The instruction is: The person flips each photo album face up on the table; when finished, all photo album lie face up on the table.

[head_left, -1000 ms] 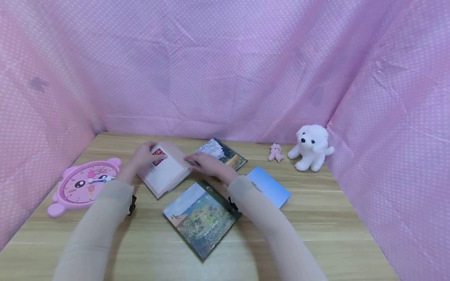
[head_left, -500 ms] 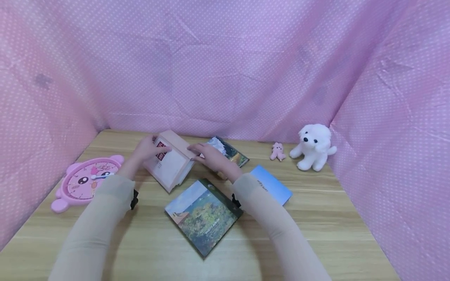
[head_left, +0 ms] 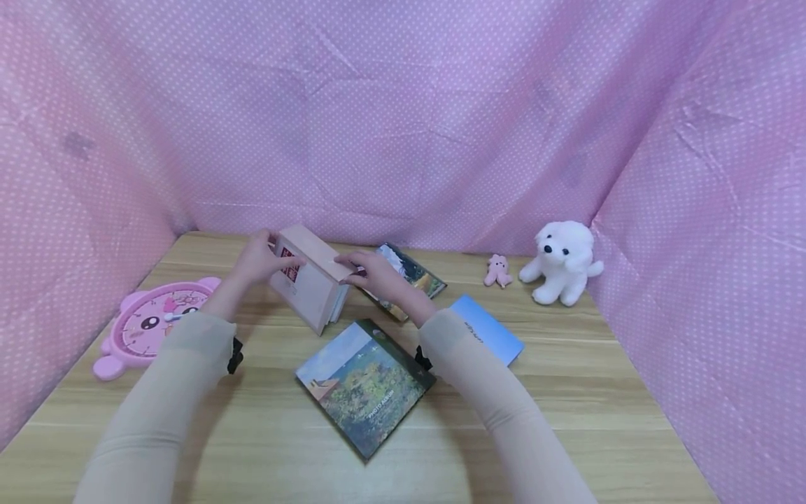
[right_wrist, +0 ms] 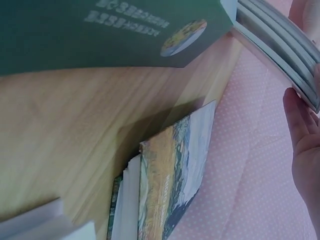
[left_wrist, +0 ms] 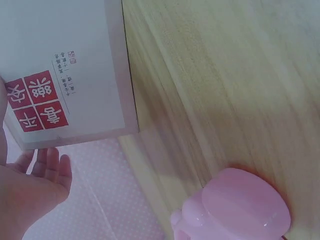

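Near the left edge of the wooden table (head_left: 283, 455) lies a round pink plastic clock (head_left: 147, 332) with rounded lugs and a cartoon face, partly hidden by the left sleeve. The left hand (head_left: 255, 262) pinches the left end of a thick pale-pink hardcover book (head_left: 305, 287), thumb across the front by its red characters, fingers behind the edge. This book is left of middle towards the table's back edge, tilted with its flat spine up and pages parting a little below; whether it touches the wood I cannot tell. It looks stiff in the covers, fairly heavy and smooth, with inner leaves likely to fan out, so both ends of the spine, with covers squeezed together, seem the surest hold. Nearer the front edge lies a square, glossy photo album (head_left: 368, 392) printed with a painted landscape. The right hand (head_left: 378, 275) pinches the spine's right end, above a smaller landscape-covered album (head_left: 425, 276) near the back edge. Further right lie a flat, smooth blue booklet (head_left: 488, 336), a tiny pink plush figure (head_left: 497, 271) and, by the back right corner, a fluffy white plush dog (head_left: 559, 269).
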Demonstrator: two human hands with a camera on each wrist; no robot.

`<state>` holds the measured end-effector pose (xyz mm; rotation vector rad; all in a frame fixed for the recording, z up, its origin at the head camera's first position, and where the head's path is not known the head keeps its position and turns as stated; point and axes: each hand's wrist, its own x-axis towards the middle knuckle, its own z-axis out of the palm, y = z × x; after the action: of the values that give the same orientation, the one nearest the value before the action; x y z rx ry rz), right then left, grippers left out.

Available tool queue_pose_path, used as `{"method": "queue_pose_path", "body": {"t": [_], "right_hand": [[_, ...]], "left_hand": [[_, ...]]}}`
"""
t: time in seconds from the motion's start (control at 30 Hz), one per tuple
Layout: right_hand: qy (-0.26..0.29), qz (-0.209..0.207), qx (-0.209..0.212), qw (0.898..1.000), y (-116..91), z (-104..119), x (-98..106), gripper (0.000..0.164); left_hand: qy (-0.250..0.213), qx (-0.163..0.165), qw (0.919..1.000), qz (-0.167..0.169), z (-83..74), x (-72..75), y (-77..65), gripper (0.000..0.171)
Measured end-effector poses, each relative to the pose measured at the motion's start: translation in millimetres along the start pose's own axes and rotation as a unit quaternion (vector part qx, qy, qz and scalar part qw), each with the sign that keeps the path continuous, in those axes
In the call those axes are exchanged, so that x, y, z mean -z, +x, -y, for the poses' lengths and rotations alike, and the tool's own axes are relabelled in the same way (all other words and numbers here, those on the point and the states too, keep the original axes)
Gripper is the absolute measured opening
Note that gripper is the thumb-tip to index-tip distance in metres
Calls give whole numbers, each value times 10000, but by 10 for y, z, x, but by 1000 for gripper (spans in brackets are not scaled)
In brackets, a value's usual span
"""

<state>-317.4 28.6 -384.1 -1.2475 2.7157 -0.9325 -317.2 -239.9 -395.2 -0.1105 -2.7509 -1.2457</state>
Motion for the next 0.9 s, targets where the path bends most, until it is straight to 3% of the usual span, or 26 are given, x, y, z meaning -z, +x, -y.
{"method": "queue_pose_path", "body": {"t": [0.17, 0.4, 0.73, 0.9], "right_hand": [[113, -128, 172, 9997, -13, 7, 31, 44], [301, -176, 424, 9985, -26, 28, 53, 45], [822, -86, 557, 9950, -33, 93, 108, 48], [850, -130, 675, 9940, -33, 70, 121, 49]], "left_hand": [[-103, -127, 9998, -99, -33, 12, -13, 85], [-408, -170, 9990, 14, -61, 45, -62, 88], [-899, 167, 9957, 152, -104, 80, -134, 94], [-1015, 151, 9947, 119, -87, 74, -136, 100]]}}
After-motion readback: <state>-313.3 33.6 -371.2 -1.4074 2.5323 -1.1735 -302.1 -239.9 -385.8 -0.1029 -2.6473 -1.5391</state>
